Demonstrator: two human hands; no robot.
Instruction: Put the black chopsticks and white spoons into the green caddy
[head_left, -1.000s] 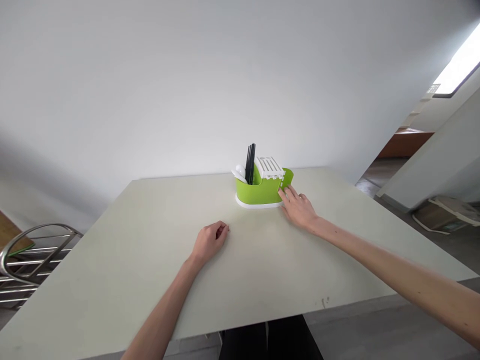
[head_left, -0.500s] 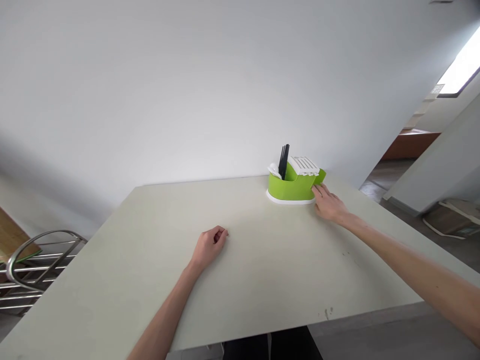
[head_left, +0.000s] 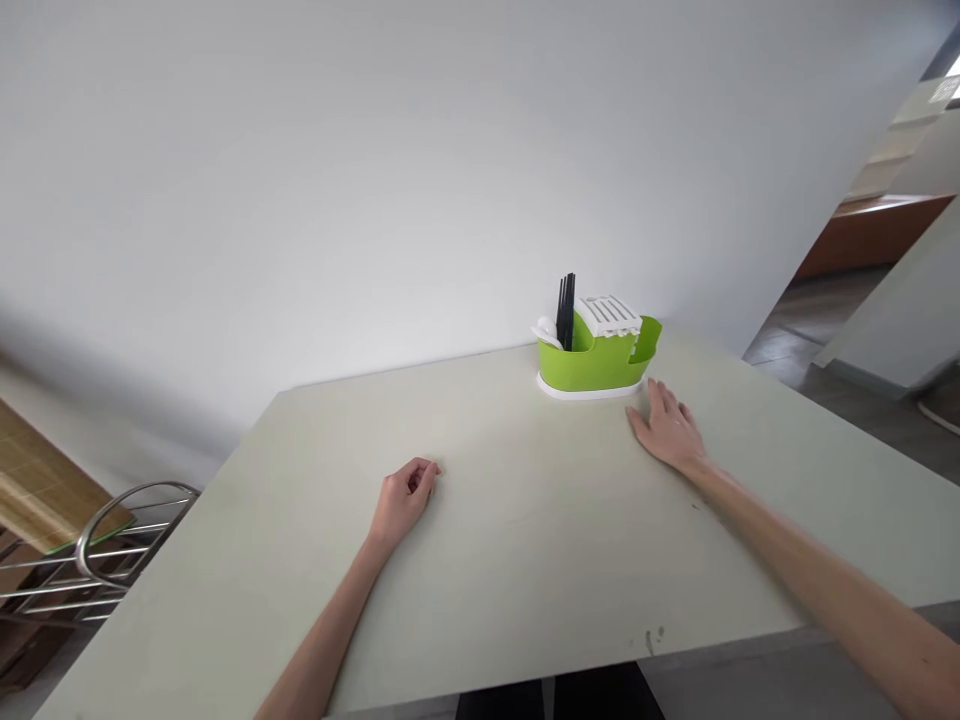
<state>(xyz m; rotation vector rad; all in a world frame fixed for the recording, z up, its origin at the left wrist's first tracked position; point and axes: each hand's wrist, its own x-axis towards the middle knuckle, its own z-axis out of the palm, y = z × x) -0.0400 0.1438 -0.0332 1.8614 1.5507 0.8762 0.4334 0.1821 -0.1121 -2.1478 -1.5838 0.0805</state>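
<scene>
A green cutlery holder (head_left: 596,362) with a white base stands at the far side of the pale table (head_left: 487,560), close to the wall. Black chopsticks (head_left: 565,310), a white spoon (head_left: 547,331) and a white slotted insert (head_left: 609,312) stick out of it. My right hand (head_left: 667,428) lies flat on the table just in front of the holder's right end, fingers spread, a small gap away from it. My left hand (head_left: 401,494) rests on the table nearer to me, fingers curled loosely, holding nothing.
A metal rack (head_left: 82,560) stands on the floor left of the table. A white wall rises right behind the table. To the right the floor opens toward a wooden counter (head_left: 870,235).
My right hand has let go of the green holder and drawn back onto the table. The holder sits farther back and to the right than a second ago. My left hand barely moved.
</scene>
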